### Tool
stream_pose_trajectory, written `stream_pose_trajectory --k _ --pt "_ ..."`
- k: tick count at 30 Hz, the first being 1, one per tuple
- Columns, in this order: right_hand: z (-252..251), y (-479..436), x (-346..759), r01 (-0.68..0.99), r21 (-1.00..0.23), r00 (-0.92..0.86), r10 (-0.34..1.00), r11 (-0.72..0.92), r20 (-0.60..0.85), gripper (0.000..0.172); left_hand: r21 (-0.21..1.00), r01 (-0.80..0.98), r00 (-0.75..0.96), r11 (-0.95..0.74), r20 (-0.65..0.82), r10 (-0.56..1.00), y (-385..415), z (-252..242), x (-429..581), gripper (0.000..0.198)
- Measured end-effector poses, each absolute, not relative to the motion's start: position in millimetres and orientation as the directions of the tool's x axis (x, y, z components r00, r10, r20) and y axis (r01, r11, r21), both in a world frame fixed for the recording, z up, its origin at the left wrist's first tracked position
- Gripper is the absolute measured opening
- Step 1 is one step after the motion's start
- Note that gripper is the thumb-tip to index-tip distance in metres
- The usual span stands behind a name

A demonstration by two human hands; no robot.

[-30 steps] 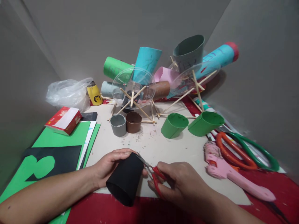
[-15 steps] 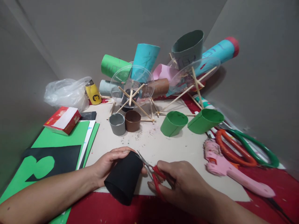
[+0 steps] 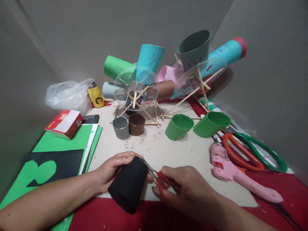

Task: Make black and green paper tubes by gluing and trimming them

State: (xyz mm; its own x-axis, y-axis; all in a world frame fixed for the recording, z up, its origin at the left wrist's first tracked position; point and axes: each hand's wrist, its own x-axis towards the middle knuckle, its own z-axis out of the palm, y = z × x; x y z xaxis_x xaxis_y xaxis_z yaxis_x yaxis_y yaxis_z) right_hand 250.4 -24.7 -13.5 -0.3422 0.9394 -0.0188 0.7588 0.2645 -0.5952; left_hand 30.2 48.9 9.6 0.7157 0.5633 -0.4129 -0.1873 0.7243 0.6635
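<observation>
Black paper tube (image 3: pixel 128 184) gripped by left hand (image 3: pixel 113 170) (right hand (image 3: pixel 186 189) clutches scissors (image 3: pixel 156 179)).

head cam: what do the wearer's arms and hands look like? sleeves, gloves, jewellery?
Both bare. Left hand and right hand: no gloves, and no rings on the fingers that show. Left forearm and right forearm are uncovered to the frame edge, with no sleeve, watch or bracelet in view. No tape or markings seen.

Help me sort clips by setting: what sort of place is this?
Probably a craft table: coloured paper sheets, a pink glue gun, and small scissors trimming a black paper tube.
</observation>
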Motion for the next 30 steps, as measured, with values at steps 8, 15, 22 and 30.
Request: stream_pose_trajectory --k 8,15,22,30 --pt "-9.3 -25.1 250.2 0.765 -0.577 -0.364 0.931 0.287 -0.019 0.012 0.664 -0.164 0.719 0.73 -0.426 0.549 48.8 10.2 28.9 0.023" --pt "-14.2 -25.0 250.3 0.751 -0.603 -0.343 0.939 0.268 -0.009 0.025 0.658 -0.195 0.724 0.727 -0.404 0.559 49.6 7.5 29.1 0.021" --pt "-14.4 -27.2 251.9 0.758 -0.578 -0.355 0.934 0.301 0.021 0.019 0.64 -0.224 0.768 0.735 -0.349 0.537 49.7 4.1 28.6 0.019" --pt "-10.9 -26.0 251.6 0.786 -0.533 -0.349 0.936 0.315 0.039 0.016 0.638 -0.218 0.767 0.738 -0.356 0.534 51.1 1.7 28.9 0.02"
